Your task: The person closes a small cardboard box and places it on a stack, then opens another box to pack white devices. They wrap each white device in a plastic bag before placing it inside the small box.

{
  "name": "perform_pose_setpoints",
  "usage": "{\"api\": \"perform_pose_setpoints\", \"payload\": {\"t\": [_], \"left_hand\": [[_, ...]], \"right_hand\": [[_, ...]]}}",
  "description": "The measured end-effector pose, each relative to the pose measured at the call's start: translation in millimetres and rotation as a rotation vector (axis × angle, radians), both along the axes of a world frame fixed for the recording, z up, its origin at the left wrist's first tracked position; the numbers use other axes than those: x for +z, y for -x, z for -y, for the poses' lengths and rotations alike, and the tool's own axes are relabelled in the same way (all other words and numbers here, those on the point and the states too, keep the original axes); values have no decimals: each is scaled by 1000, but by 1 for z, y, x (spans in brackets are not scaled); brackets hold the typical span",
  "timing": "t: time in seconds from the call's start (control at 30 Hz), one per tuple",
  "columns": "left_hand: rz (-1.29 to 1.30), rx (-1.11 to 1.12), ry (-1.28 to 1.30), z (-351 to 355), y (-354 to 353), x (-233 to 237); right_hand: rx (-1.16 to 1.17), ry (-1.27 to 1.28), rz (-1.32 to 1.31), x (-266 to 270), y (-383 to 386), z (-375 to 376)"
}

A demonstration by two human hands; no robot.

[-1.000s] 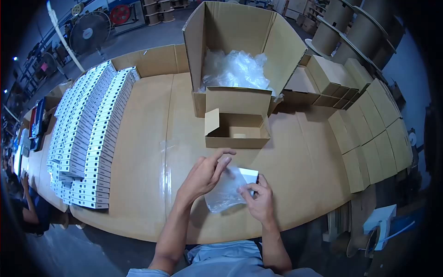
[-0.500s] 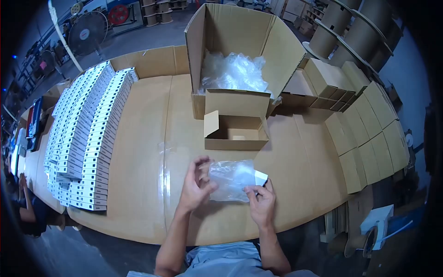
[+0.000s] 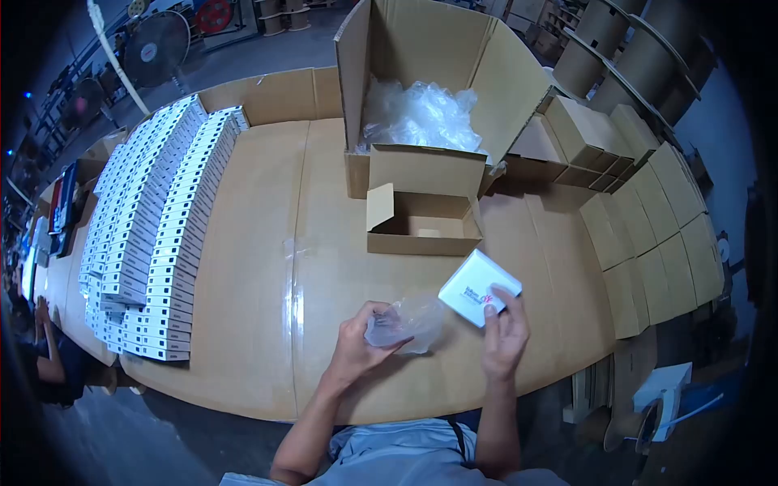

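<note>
My right hand (image 3: pixel 506 336) grips a flat white box (image 3: pixel 478 287) by its near right edge, with the thumb on its printed face. The box is tilted above the table. In my left hand (image 3: pixel 361 340) is a clear plastic bag (image 3: pixel 409 324), crumpled and with its mouth spread around the fingers. The bag lies left of the white box and apart from it. Just beyond both hands, an open brown carton (image 3: pixel 421 243) has its lid raised and a side flap folded up. A small pale piece shows inside the carton.
A large open cardboard box (image 3: pixel 352 97) full of clear plastic bags (image 3: pixel 425 113) stands behind the carton. Stacked white boxes (image 3: pixel 174 267) line the left side; closed brown cartons (image 3: pixel 648 259) line the right. A co-worker's arm (image 3: pixel 49 348) is at the far left.
My right hand has drawn the white box away from behind the plastic bag, up and to the right. The bag has crumpled around my left hand. The view has shifted slightly.
</note>
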State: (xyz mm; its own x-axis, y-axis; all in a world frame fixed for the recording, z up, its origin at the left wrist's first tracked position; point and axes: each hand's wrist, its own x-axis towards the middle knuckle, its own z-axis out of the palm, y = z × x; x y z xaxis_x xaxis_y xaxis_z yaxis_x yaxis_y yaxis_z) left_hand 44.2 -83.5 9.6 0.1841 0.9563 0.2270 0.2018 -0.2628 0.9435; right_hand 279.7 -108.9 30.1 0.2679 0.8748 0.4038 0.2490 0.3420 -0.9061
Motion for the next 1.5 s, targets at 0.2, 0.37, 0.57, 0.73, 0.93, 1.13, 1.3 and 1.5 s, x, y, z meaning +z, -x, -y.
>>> {"api": "perform_pose_setpoints", "payload": {"t": [0.2, 0.37, 0.57, 0.73, 0.93, 1.13, 1.3, 1.5], "left_hand": [[-57, -81, 2, 2, -5, 2], [-42, -67, -41, 2, -8, -1], [-25, -57, 10, -1, -10, -3], [37, -62, 151, 0, -7, -4], [200, -87, 284, -2, -8, 2], [342, -112, 408, -1, -6, 9], [417, -38, 440, -3, 1, -17], [507, 31, 398, -3, 2, -12]], "right_hand": [[375, -146, -59, 58, -2, -25], [593, -55, 315, 90, 11, -45], [682, 21, 289, 88, 26, -56], [635, 55, 214, 71, 27, -64], [477, 163, 75, 53, 29, -63], [336, 272, -21, 32, 30, -62], [456, 372, -288, 12, 23, -53], [475, 437, -420, -5, 19, -27]]}}
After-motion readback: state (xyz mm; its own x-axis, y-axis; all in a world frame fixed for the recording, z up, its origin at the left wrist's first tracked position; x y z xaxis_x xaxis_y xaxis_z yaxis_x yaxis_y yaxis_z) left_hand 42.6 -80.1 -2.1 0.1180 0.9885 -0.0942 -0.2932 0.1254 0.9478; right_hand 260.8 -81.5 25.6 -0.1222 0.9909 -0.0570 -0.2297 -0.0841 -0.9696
